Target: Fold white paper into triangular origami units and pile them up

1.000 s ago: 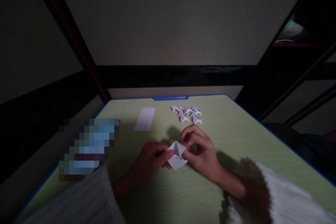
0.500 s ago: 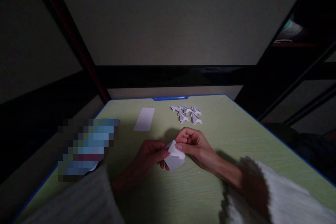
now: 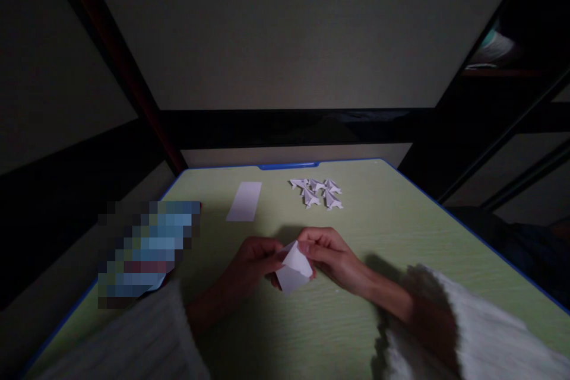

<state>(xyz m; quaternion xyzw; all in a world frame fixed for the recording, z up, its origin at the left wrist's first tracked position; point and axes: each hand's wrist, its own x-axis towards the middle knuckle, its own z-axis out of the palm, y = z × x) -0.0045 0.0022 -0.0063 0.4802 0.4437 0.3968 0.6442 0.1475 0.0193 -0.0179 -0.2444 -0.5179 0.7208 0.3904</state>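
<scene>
A partly folded sheet of white paper (image 3: pixel 294 273) is held between both hands, low over the table. My left hand (image 3: pixel 256 258) pinches its left edge, thumb on top and fingertips underneath. On the other side my right hand (image 3: pixel 327 254) grips the upper right edge, with the thumb near the pointed top of a folded flap. Some fingertips are hidden behind the paper. Beyond the hands lie several small folded white paper figures (image 3: pixel 316 193) in two rows. A flat white rectangle of paper (image 3: pixel 244 201) rests to their left.
The light green table (image 3: pixel 378 332) has a blue rim and a blue strip (image 3: pixel 289 166) at its far edge. On the left side lies a blurred-out bluish object (image 3: pixel 154 252). A pale panel (image 3: pixel 294 35) rises behind the table.
My right hand has shifted slightly down along the paper's right edge. The flap of the folded paper now lies flatter, its point facing away from me.
</scene>
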